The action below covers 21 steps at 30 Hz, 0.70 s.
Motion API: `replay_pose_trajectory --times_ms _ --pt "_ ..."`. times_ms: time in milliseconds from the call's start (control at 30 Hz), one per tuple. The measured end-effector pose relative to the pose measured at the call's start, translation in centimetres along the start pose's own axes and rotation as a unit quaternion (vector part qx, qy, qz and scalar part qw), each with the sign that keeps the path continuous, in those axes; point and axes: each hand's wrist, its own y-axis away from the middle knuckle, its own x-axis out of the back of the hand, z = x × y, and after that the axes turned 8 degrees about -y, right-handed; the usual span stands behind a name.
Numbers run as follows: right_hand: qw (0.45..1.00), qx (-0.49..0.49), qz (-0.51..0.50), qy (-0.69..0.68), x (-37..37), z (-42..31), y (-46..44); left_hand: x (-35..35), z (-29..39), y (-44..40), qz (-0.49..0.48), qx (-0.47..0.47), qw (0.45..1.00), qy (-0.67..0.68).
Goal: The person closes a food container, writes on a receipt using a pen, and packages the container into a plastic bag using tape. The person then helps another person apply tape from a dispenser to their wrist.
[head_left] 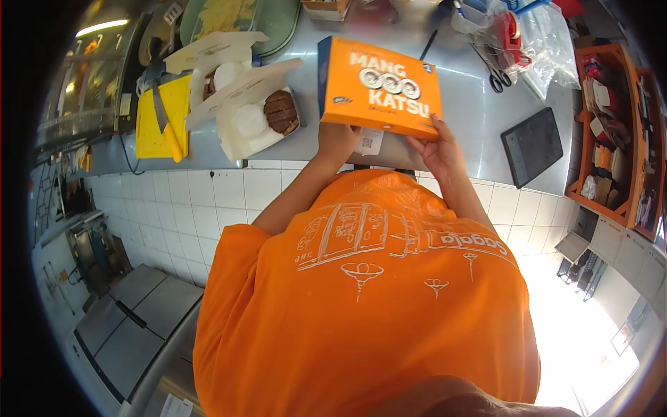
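Between my two hands is a closed orange cardboard food box (382,90) with dark blue sides and "MANG KATSU" printed on its lid. It is tilted, its lid facing me. My left hand (339,142) grips its lower left edge, with the fingers partly hidden under it. At the lower right corner, my right hand (438,142) holds on with the thumb against the front. A small paper with a printed code (370,143) shows just below the box. To the left, an open food box (229,144) contains white rice (248,119) and a sliced brown cutlet (281,111).
Behind the open box stands another open food box (206,55). A yellow-handled knife (167,125) lies on a yellow cutting board (142,135). On the right of the metal table (472,132) are a black tablet (531,147), scissors (497,76) and a red tape dispenser (511,40).
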Motion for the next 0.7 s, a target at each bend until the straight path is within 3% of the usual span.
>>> replay_pose_trajectory --times_ms 133,233,333,533,633,667,700 --pt "0.997 0.045 0.052 0.021 -0.4 0.6 -0.3 -0.4 0.0 0.4 -0.033 0.036 0.998 0.051" --pt "0.996 0.063 0.060 0.013 -0.5 0.3 -0.2 0.4 0.6 -0.1 0.058 -0.029 0.998 0.001" --pt "0.995 0.075 0.061 0.006 0.0 -0.1 0.1 0.0 0.0 0.1 0.063 -0.054 0.997 -0.007" --pt "0.986 0.119 0.113 0.007 1.2 0.4 0.0 0.4 0.0 0.1 -0.015 -0.017 0.999 0.022" --pt "0.981 0.128 0.125 0.069 1.0 -0.2 -1.6 0.6 -0.2 0.3 -0.044 0.018 0.999 -0.017" --pt "0.970 0.117 0.135 0.162 0.7 -0.8 -1.6 0.8 0.0 0.3 -0.044 0.024 0.998 -0.029" --pt "0.925 0.146 0.136 0.324 1.4 -1.1 -2.3 1.0 0.1 0.1 -0.043 0.031 0.998 -0.041"
